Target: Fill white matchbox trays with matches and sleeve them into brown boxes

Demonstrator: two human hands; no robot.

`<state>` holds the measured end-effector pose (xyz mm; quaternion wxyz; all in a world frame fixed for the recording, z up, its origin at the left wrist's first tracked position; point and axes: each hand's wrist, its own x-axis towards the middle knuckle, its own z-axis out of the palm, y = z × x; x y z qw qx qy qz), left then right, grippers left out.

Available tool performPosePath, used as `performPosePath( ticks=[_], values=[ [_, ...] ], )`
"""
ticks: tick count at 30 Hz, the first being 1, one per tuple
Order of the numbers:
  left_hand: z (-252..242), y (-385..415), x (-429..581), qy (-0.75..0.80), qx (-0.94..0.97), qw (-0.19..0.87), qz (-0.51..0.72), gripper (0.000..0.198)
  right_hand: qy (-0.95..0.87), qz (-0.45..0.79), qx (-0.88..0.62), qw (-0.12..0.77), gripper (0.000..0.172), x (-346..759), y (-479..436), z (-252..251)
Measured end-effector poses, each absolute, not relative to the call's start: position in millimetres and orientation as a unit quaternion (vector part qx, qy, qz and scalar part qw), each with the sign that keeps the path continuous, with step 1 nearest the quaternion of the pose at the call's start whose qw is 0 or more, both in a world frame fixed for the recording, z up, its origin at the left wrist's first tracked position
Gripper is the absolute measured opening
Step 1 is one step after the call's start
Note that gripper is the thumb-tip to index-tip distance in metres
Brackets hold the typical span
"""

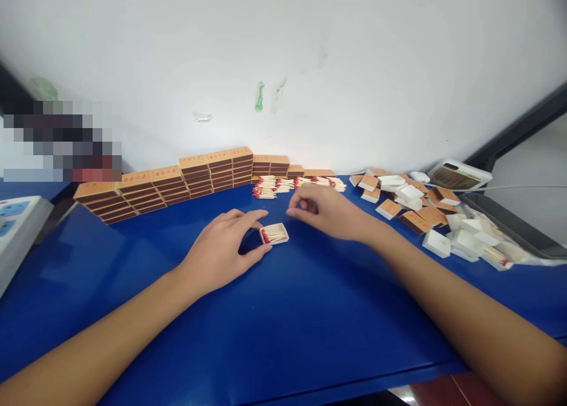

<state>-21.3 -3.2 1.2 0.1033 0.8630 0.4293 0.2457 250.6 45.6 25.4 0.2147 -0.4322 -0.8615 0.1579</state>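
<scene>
One matchbox tray [280, 242] at fingertips of left hand [225, 245], loosely parted; right hand [326, 210] curled, hold unclear.

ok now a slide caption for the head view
Left hand at a tray of red-tipped matches, right hand near loose matches, stacked matchboxes behind, on a blue table.

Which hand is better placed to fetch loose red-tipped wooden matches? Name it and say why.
Probably the right hand: it is nearer the loose matches, while the left hand is spread around one end of the white rectangular matchbox tray.
</scene>
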Motion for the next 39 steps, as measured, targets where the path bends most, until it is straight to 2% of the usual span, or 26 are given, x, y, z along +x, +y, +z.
performPosePath(
  ticks=[3, 7, 12, 20, 32, 39],
  values=[
    [1.3, -3.1, -21.3, 0.43, 0.863, 0.103, 0.245, 0.055, -0.832, 0.088, -0.503, 0.215, 0.011, 277.3, 69.0, 20.4],
    [2.4, -3.8, -21.6, 0.43, 0.863, 0.105, 0.243, 0.055, -0.82, 0.075, -0.537, 0.182, 0.015, 300.3, 86.7, 13.9],
    [3.3, -4.2, -21.5, 0.429, 0.864, 0.109, 0.24, 0.054, -0.831, 0.091, -0.522, 0.167, 0.018, 298.1, 88.8, 8.8],
    [4.1, -4.3, -20.9, 0.431, 0.863, 0.109, 0.242, 0.054, -0.839, 0.036, -0.508, 0.192, 0.01, 290.5, 92.8, -4.4],
    [2.5, -3.8, -21.6, 0.431, 0.863, 0.11, 0.239, 0.054, -0.838, 0.027, -0.504, 0.208, 0.006, 290.9, 92.8, -5.0],
    [3.2, -4.1, -21.3, 0.429, 0.864, 0.11, 0.241, 0.053, -0.847, 0.028, -0.488, 0.207, 0.01, 291.1, 95.5, -6.8]
  ],
)
